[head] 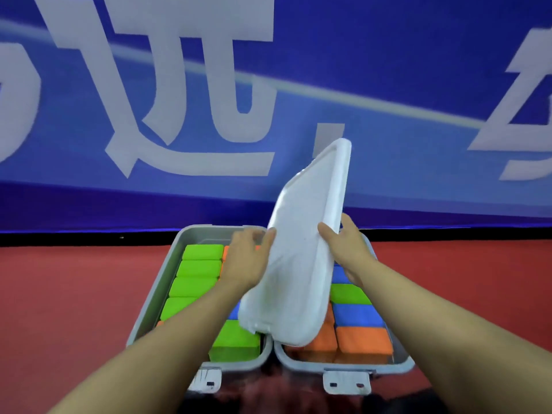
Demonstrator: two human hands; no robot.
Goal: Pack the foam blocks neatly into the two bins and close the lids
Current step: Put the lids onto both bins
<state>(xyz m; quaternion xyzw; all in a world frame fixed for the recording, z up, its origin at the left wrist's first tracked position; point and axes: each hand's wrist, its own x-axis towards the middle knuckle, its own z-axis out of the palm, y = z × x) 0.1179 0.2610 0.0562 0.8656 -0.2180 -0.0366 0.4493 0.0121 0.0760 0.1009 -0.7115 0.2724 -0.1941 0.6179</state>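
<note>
Two grey bins, the left bin and the right bin, sat side by side on the red floor, packed with foam blocks. Both hands, left hand and right hand, gripped a tilted white lid by its edges above the right bin's left edge.

- Two gray bins sit side by side, touching: the left bin and the right bin.
- Both are open and full of foam blocks in neat rows: green, blue and orange.
- A white lid is tilted up on end over the right bin.
</note>
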